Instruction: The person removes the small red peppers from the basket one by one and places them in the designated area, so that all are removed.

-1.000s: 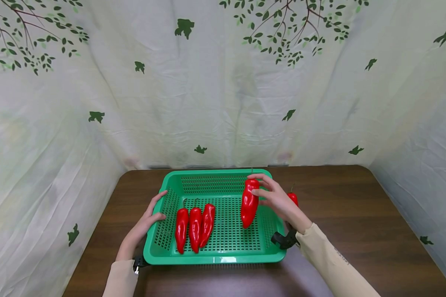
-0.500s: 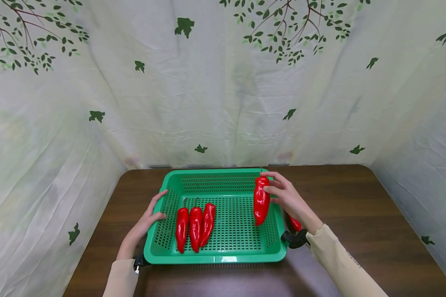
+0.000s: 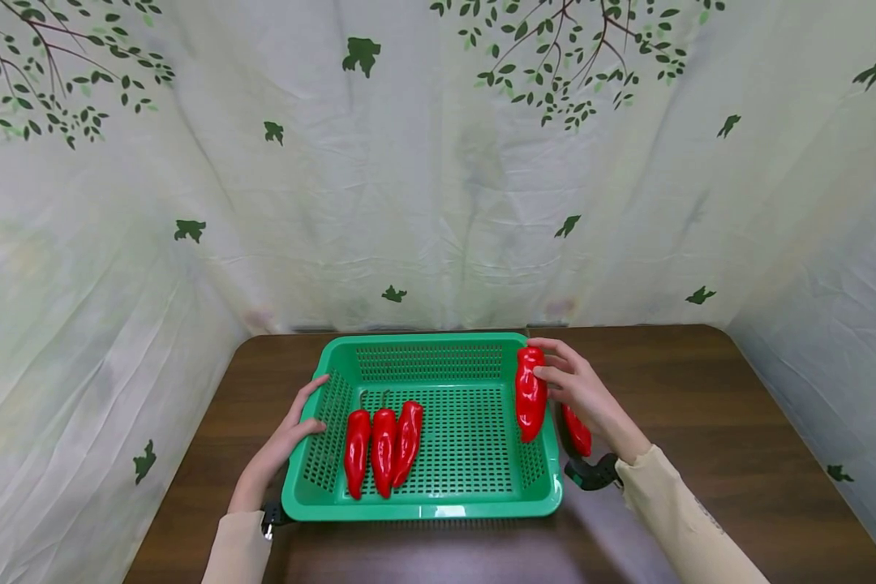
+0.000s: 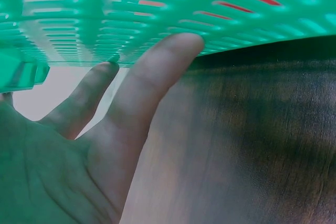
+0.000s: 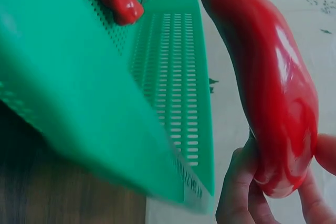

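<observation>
In the head view my right hand grips a red chili pepper between thumb and fingers, over the right rim of the green basket. The right wrist view has this pepper close up, its narrow tip upward and its thick end among the fingertips. My left hand rests against the basket's left side. From the left wrist, its thumb and one finger look extended along the outer wall; other fingers are mostly hidden. Three red peppers lie side by side in the basket's left half.
Another red pepper lies on the brown wooden table just right of the basket, partly hidden by the right hand and wrist. A pale leaf-print cloth hangs behind and at both sides.
My right hand has moved right with the pepper, from above the basket's inside to its right rim. The left hand, basket and three peppers in it stay put.
</observation>
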Demonstrator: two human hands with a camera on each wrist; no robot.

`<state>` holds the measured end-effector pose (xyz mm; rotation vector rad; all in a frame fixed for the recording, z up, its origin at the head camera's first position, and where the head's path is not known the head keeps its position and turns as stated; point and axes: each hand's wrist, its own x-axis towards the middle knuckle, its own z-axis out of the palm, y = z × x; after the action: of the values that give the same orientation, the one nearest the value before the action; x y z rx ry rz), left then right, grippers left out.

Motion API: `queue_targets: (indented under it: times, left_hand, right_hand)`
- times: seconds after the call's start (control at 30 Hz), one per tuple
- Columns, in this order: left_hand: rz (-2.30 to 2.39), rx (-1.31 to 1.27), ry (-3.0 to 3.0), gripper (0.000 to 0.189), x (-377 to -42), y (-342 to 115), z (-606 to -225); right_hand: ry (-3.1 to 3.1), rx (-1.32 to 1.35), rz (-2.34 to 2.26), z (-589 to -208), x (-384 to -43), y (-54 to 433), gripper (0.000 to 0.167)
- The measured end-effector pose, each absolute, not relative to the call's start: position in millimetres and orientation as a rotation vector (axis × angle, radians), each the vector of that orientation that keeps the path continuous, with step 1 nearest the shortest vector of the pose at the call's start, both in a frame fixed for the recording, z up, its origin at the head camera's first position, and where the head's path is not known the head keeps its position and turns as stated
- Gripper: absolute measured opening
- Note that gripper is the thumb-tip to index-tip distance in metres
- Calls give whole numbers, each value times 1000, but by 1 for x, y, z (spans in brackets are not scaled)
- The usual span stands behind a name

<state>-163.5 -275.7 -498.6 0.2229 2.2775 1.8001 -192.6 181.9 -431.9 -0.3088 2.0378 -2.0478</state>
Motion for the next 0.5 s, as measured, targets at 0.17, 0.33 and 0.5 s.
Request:
queue_targets:
  times: [0.17, 0.33, 0.5]
  left_hand:
    - [1807, 219, 2268, 70, -163, -276, -498]
    - [1821, 225, 2253, 71, -162, -275, -497]
    - [1824, 225, 2247, 71, -162, -275, -497]
  right_hand:
    - [2056, -286, -2035, -433, -193, 190, 54]
    - [2077, -264, -2027, -433, -193, 198, 53]
    - [2086, -275, -2022, -435, -192, 206, 53]
